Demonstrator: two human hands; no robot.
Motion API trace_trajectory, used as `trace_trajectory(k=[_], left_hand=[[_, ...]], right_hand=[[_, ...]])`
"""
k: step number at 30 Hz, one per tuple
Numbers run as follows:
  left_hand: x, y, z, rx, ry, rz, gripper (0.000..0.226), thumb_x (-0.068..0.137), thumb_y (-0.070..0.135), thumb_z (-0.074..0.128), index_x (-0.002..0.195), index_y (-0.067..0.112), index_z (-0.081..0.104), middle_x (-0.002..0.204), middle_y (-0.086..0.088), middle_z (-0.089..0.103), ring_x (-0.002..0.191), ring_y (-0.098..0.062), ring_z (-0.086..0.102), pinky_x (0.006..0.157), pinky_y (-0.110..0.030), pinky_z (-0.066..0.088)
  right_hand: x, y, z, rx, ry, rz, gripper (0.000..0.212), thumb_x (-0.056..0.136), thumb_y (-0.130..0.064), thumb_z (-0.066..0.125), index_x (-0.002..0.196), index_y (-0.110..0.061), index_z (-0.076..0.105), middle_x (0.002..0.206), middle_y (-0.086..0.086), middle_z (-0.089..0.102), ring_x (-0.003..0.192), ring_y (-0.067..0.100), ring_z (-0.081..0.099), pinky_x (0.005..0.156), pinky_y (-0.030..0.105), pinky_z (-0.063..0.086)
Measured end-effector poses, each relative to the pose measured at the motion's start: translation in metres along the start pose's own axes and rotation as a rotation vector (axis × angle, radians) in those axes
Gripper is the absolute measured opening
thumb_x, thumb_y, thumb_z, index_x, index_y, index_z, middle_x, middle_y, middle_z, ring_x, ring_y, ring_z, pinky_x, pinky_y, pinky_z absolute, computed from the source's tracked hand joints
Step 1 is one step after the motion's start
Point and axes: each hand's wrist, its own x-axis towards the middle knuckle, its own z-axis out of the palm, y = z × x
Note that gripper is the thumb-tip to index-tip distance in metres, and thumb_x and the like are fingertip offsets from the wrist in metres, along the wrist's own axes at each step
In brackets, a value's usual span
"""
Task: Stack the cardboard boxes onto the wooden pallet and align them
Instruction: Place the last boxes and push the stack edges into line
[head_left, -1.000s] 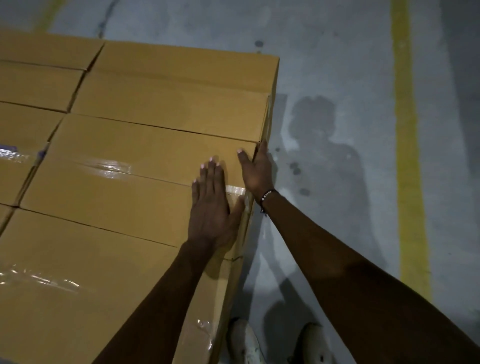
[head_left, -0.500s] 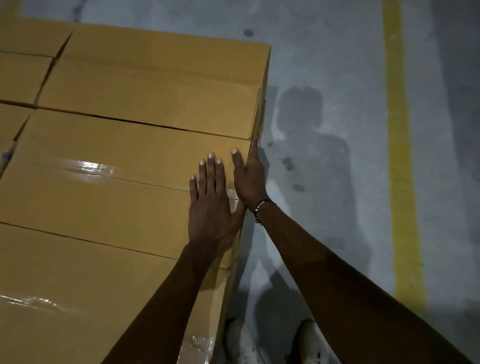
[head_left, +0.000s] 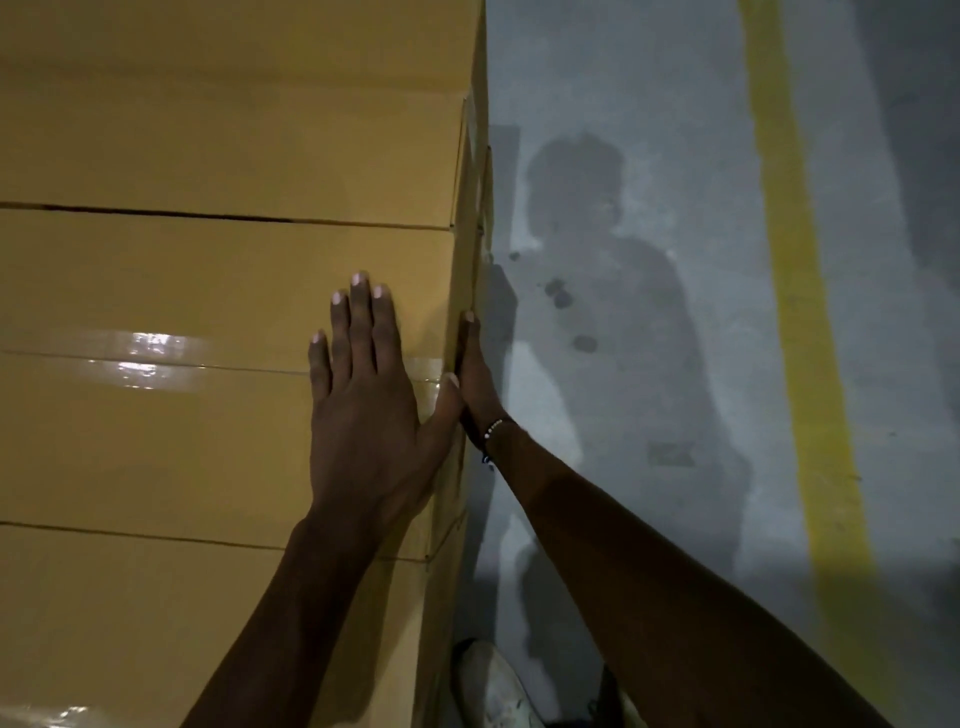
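Your left hand (head_left: 363, 415) lies flat, fingers together, on the tan taped cardboard box (head_left: 208, 322) in the top layer; your right hand (head_left: 475, 379) presses flat against its side, fingers straight.

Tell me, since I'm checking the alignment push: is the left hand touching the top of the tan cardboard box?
Touching. The head view shows the left hand lying flat, palm down, on the tan cardboard box top, with no gap visible beneath the fingers.
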Motion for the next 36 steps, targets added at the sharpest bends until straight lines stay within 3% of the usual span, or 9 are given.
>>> trace_trajectory(k=[4, 8, 16, 19, 22, 26, 28, 33, 36], left_hand=[[0.000, 0.000, 0.000, 0.020, -0.007, 0.010, 0.095, 0.098, 0.065, 0.033, 0.166, 0.010, -0.005, 0.175, -0.007, -0.011, 0.161, -0.020, -0.014, 0.131, -0.048, 0.000], [0.000, 0.001, -0.002, 0.016, -0.001, 0.009, 0.097, 0.097, 0.066, 0.034, 0.166, 0.010, -0.005, 0.175, -0.006, -0.012, 0.161, -0.019, -0.014, 0.131, -0.046, -0.001], [0.000, 0.001, -0.002, -0.010, -0.013, 0.008, 0.097, 0.099, 0.064, 0.036, 0.166, 0.010, -0.007, 0.174, -0.006, -0.013, 0.160, -0.019, -0.016, 0.131, -0.049, 0.002], [0.000, 0.001, -0.001, -0.005, -0.016, 0.009, 0.097, 0.099, 0.065, 0.035, 0.166, 0.010, -0.008, 0.174, -0.007, -0.014, 0.160, -0.020, -0.016, 0.131, -0.050, 0.002], [0.001, 0.001, -0.002, -0.005, -0.025, 0.005, 0.097, 0.099, 0.066, 0.034, 0.166, 0.010, -0.007, 0.174, -0.007, -0.014, 0.160, -0.020, -0.016, 0.131, -0.050, 0.002], [-0.005, 0.002, -0.006, -0.017, -0.041, 0.013, 0.096, 0.100, 0.064, 0.036, 0.166, 0.010, -0.007, 0.174, -0.007, -0.014, 0.160, -0.020, -0.016, 0.131, -0.050, 0.003], [-0.013, 0.003, -0.007, -0.025, -0.048, 0.012, 0.095, 0.101, 0.064, 0.036, 0.166, 0.011, -0.008, 0.174, -0.006, -0.014, 0.160, -0.019, -0.016, 0.131, -0.050, 0.003], [-0.040, 0.006, -0.006, -0.054, -0.054, 0.002, 0.091, 0.103, 0.059, 0.038, 0.166, 0.011, -0.006, 0.174, -0.005, -0.014, 0.160, -0.019, -0.015, 0.131, -0.050, 0.003], [-0.045, 0.006, -0.002, -0.028, -0.042, 0.000, 0.090, 0.103, 0.058, 0.038, 0.166, 0.011, -0.005, 0.175, -0.006, -0.012, 0.161, -0.019, -0.014, 0.131, -0.049, 0.003]], right_hand=[[-0.007, -0.017, -0.004, -0.157, 0.141, -0.202, 0.080, 0.107, -0.064, 0.036, 0.169, -0.020, 0.012, 0.171, 0.011, 0.030, 0.152, 0.031, 0.039, 0.125, 0.043, 0.030], [0.015, -0.021, -0.008, -0.053, 0.106, -0.111, 0.119, 0.072, -0.098, 0.039, 0.164, -0.024, 0.033, 0.161, 0.010, 0.047, 0.143, 0.029, 0.050, 0.122, 0.049, 0.038], [0.033, -0.011, -0.008, -0.021, 0.013, -0.077, 0.119, 0.064, -0.097, 0.038, 0.160, -0.026, 0.041, 0.153, 0.008, 0.056, 0.135, 0.027, 0.057, 0.119, 0.052, 0.043], [0.026, -0.021, -0.011, -0.041, -0.010, -0.063, 0.109, 0.079, -0.091, 0.035, 0.165, -0.023, 0.032, 0.159, 0.010, 0.048, 0.139, 0.025, 0.053, 0.113, 0.039, 0.049], [0.027, -0.024, -0.021, -0.065, -0.042, -0.108, 0.070, 0.109, -0.062, 0.027, 0.164, -0.019, 0.031, 0.158, 0.010, 0.048, 0.130, 0.020, 0.054, 0.085, 0.017, 0.055], [0.011, -0.018, -0.015, -0.070, -0.015, -0.066, 0.092, 0.091, -0.084, 0.032, 0.162, -0.026, 0.037, 0.154, 0.009, 0.054, 0.135, 0.026, 0.056, 0.114, 0.043, 0.046], [-0.001, -0.007, -0.016, -0.070, -0.022, -0.027, 0.103, 0.081, -0.091, 0.033, 0.163, -0.028, 0.036, 0.156, 0.007, 0.054, 0.138, 0.025, 0.055, 0.119, 0.046, 0.042], [-0.021, 0.008, -0.023, -0.080, -0.054, 0.036, 0.094, 0.094, -0.084, 0.028, 0.167, -0.025, 0.027, 0.165, 0.008, 0.042, 0.149, 0.028, 0.044, 0.127, 0.048, 0.031], [-0.023, 0.005, -0.018, -0.137, -0.053, 0.058, 0.111, 0.078, -0.092, 0.026, 0.168, -0.028, 0.023, 0.166, 0.009, 0.040, 0.149, 0.030, 0.043, 0.127, 0.052, 0.029]])
